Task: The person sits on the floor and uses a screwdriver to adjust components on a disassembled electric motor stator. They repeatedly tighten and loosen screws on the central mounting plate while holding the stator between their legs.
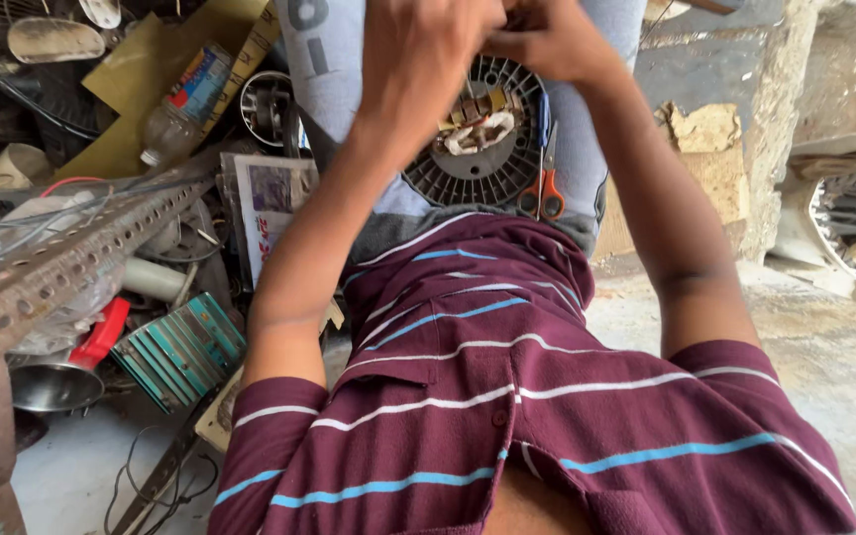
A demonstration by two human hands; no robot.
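Scissors (545, 183) with orange handles rest just below my fingers, beside the fan motor (482, 139) on my lap. My left hand (428, 45) and right hand (547, 35) both clench over its copper windings; a slip could snap them.

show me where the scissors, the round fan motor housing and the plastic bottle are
scissors (544, 193), head view, on the orange handles.
round fan motor housing (468, 178), head view, on its dark slotted face.
plastic bottle (185, 104), head view, on its labelled body.
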